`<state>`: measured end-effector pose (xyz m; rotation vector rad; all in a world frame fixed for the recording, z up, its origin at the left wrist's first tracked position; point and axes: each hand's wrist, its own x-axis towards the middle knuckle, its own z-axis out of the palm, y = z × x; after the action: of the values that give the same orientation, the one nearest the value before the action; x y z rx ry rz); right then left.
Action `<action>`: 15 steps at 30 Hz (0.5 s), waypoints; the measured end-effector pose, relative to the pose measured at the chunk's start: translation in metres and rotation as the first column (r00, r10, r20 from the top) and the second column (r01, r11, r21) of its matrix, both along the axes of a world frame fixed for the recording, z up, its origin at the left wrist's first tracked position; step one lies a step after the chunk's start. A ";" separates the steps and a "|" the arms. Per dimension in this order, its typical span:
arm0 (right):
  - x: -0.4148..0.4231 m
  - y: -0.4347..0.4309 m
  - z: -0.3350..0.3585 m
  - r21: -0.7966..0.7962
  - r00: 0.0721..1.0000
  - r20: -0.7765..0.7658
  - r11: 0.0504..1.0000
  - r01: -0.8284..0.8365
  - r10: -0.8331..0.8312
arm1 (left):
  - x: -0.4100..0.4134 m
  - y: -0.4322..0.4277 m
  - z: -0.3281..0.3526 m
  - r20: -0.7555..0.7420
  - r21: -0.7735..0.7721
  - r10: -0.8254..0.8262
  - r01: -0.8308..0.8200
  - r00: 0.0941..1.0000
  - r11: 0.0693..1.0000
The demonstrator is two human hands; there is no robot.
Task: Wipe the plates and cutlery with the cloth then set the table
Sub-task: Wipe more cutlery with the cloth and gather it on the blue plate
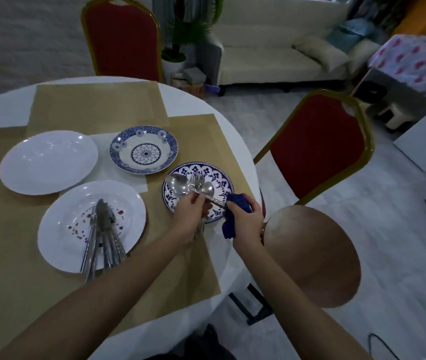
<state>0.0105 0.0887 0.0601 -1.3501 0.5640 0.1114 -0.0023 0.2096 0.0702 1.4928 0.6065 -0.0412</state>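
My left hand (pixel 190 213) grips a bundle of spoons and forks (pixel 193 184) over a dark blue patterned plate (pixel 221 178) at the table's right edge. My right hand (pixel 245 216) holds a dark blue cloth (pixel 236 203) wrapped around the handle end of one piece of that cutlery. A white plate with red speckles (pixel 126 203) near the front carries several knives and other cutlery (pixel 103 237). A plain white plate (pixel 48 162) lies at the left. Behind the dark plate sits a blue-and-white floral plate (pixel 143 149).
The round white table (pixel 4 110) is covered with brown paper mats (pixel 97 105). A red chair (pixel 318 154) stands close at the right, another red chair (pixel 121 37) at the far side. A round wooden stool (pixel 313 255) sits at my right. A sofa (pixel 271 55) stands beyond.
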 end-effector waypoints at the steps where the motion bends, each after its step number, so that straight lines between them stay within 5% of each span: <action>1: -0.003 -0.003 -0.005 -0.014 1.000 -0.010 1.000 -0.028 0.028 | 0.007 -0.001 -0.002 -0.029 -0.031 0.016 -0.017 0.999 0.999; 6: -0.005 -0.023 -0.010 0.024 0.996 -0.075 0.999 -0.036 0.038 | 0.035 0.004 -0.003 -0.203 0.195 -0.119 0.159 0.972 0.968; 10: 0.005 -0.037 -0.010 0.029 0.992 -0.100 0.997 -0.076 0.078 | 0.047 0.007 -0.013 -0.299 0.531 -0.264 0.389 0.917 0.752; 15: 0.016 -0.039 -0.010 0.030 0.982 -0.111 0.989 -0.148 0.150 | 0.053 0.001 -0.018 -0.286 0.674 -0.248 0.378 0.926 0.634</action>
<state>0.0266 0.0494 0.0503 -1.3703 0.5547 0.3172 0.0509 0.2110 0.0521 2.3923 0.5037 -0.2264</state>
